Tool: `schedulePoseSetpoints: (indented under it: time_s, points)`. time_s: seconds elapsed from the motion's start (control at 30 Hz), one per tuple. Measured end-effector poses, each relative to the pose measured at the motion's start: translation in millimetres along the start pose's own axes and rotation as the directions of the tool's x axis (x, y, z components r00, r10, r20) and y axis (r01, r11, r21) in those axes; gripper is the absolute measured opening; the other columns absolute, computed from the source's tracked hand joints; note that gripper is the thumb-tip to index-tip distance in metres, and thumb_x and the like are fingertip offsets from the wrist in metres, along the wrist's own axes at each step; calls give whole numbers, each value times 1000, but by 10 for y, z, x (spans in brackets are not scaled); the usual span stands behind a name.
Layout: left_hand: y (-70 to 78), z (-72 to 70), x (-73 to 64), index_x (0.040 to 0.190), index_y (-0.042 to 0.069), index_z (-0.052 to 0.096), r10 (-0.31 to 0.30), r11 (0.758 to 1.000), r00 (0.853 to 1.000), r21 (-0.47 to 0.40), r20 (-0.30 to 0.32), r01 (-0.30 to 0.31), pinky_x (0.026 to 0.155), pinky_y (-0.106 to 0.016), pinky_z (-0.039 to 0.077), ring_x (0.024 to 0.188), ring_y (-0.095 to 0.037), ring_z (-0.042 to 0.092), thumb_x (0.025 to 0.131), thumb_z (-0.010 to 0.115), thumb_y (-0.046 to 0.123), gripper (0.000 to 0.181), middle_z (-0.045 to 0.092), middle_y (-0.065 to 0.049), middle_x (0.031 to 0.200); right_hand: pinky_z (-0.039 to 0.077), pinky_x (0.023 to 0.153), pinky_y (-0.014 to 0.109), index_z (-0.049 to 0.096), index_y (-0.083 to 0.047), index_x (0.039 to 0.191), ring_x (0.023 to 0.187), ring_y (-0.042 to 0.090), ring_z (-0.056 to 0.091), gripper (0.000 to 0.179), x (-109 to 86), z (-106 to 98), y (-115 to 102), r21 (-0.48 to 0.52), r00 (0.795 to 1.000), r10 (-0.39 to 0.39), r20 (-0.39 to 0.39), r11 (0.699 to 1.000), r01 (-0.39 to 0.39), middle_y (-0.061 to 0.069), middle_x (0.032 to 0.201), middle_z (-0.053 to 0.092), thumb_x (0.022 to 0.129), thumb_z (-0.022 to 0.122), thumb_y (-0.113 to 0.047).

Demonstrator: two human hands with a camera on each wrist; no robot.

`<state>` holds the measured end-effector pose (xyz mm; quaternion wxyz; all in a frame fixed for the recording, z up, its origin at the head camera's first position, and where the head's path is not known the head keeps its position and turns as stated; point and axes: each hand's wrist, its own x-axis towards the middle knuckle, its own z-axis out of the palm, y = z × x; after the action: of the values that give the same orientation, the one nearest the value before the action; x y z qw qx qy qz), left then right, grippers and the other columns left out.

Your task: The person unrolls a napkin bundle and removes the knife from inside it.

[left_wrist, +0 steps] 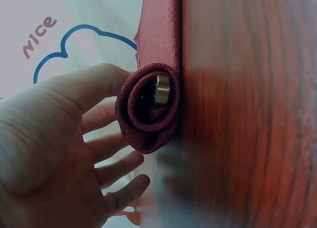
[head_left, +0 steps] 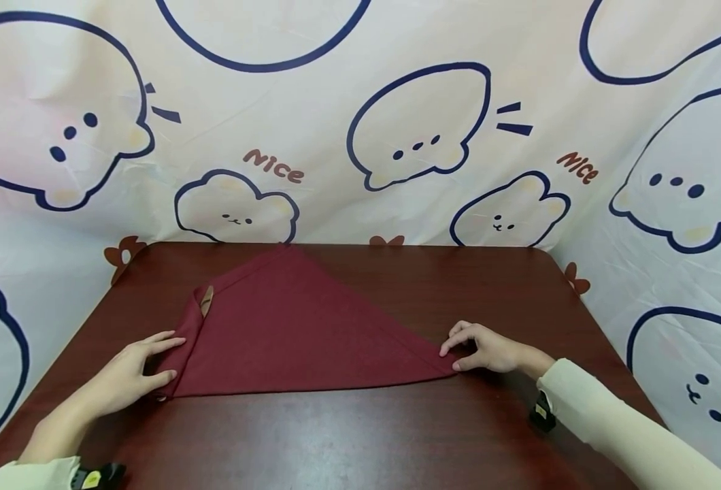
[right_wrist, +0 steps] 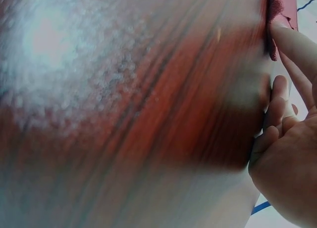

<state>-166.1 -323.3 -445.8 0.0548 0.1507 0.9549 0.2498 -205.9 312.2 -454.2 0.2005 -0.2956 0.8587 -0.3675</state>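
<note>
A dark red cloth (head_left: 311, 333) lies on the table, shaped roughly like a triangle with its peak at the far edge. Its left end is rolled up (left_wrist: 148, 134). A tan piece (head_left: 207, 302) shows at the roll's upper end, and a gold-coloured end (left_wrist: 161, 90) shows inside the near opening; the rest of what lies inside is hidden. My left hand (head_left: 124, 374) rests against the roll with fingers spread and fairly straight. At the cloth's right corner, my right hand (head_left: 489, 348) holds the fabric between thumb and bent forefinger, its other fingers curled by the tabletop.
The brown wooden table (head_left: 360, 435) has a glossy surface that reflects light near its front. A white printed curtain (head_left: 324, 122) hangs behind it and along both sides. Black wrist straps (head_left: 543, 412) sit on both forearms.
</note>
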Motion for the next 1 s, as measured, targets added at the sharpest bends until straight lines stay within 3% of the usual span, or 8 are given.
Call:
schedulePoseSetpoints:
  time_s: [0.4,0.77,1.0]
  points:
    - [10,16,-28,136,-5,58,16,1000,999,-3,-33,-16,94,-72,41,129,-59,44,88,77,18,56,46,-37,143,41,93,27,75,-11,110,105,8,49,21,7,12,-29,19,1000,-26,4,999,26,9,111,58,89,76,-16]
    - [214,61,-8,132,-4,62,71,997,996,-12,-62,-72,94,-70,41,129,-54,45,86,79,18,53,50,-33,143,41,93,28,76,-14,111,105,8,49,22,-6,35,22,26,1000,-6,10,1000,6,6,112,57,89,77,-19]
    - [325,112,38,133,5,64,51,998,997,50,-61,-48,94,-73,35,131,-50,38,84,81,25,55,51,-28,146,41,93,28,76,-15,110,105,9,49,22,2,12,32,10,1000,-13,-5,1000,13,6,111,58,89,77,-18]
